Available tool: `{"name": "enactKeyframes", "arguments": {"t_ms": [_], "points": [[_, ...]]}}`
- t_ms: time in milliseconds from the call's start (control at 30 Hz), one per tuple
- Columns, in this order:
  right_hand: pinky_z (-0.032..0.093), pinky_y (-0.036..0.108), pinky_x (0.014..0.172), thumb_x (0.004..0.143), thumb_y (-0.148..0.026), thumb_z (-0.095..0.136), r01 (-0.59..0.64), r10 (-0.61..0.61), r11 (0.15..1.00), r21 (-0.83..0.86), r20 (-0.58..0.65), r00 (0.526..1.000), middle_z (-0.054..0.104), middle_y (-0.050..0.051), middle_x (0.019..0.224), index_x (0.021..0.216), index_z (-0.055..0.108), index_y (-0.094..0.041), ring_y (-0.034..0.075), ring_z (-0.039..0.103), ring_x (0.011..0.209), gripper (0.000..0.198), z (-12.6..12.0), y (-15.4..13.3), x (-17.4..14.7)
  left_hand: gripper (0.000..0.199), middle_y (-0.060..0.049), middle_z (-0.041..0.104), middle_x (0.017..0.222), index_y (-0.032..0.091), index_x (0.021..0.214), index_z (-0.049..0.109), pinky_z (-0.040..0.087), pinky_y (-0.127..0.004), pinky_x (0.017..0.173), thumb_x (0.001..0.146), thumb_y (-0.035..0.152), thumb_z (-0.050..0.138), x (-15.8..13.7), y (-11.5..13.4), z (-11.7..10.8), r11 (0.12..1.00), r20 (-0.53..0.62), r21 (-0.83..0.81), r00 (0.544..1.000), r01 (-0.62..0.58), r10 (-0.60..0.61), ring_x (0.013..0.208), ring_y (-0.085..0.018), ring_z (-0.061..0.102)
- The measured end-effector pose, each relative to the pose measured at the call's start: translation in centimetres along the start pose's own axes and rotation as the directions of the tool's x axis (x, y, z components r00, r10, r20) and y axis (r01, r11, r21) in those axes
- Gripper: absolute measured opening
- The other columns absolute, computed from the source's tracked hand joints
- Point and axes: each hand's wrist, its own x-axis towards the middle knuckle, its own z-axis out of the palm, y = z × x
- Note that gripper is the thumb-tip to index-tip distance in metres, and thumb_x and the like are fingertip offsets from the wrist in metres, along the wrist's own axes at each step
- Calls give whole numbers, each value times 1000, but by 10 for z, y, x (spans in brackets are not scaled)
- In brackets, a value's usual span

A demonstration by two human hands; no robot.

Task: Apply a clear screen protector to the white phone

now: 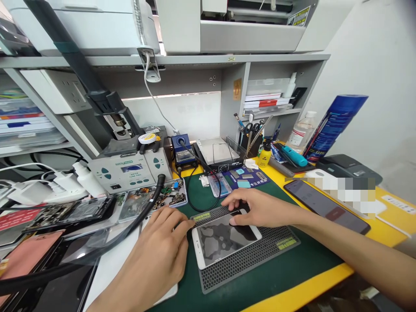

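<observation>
Left-hand grip bends loosely, index fingertip at one corner of a slim white smartphone with a dark glass front; whether it clasps that corner I cannot tell. The smartphone lies flat, screen up, irregular patches showing across its glass, on a grey honeycomb-patterned mat over a dark green mat. The right-hand grip sets its thumb on the glass, other fingers bent near the far edge; I cannot tell whether they clasp it. Farther right, a large dark phone lies on the yellow worktop.
</observation>
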Motion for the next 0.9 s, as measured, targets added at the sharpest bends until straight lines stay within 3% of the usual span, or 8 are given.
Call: {"name": "enactKeyframes", "arguments": {"t_ms": [267,900], "points": [[51,33,81,84,-42,76,-15,13,999,52,37,999,71,8,112,123,68,-20,24,65,100,46,-3,2,3,31,-7,59,101,19,108,63,39,-51,95,100,10,35,-2,-2,0,1000,-30,-27,1000,-7,6,98,-27,50],[52,34,82,85,-29,72,-17,12,994,108,48,999,73,9,108,119,70,-19,24,66,97,35,-7,3,4,32,-7,60,100,17,120,63,40,-48,90,100,9,39,-2,-4,2,998,-67,13,996,-54,54,97,-26,51]]}}
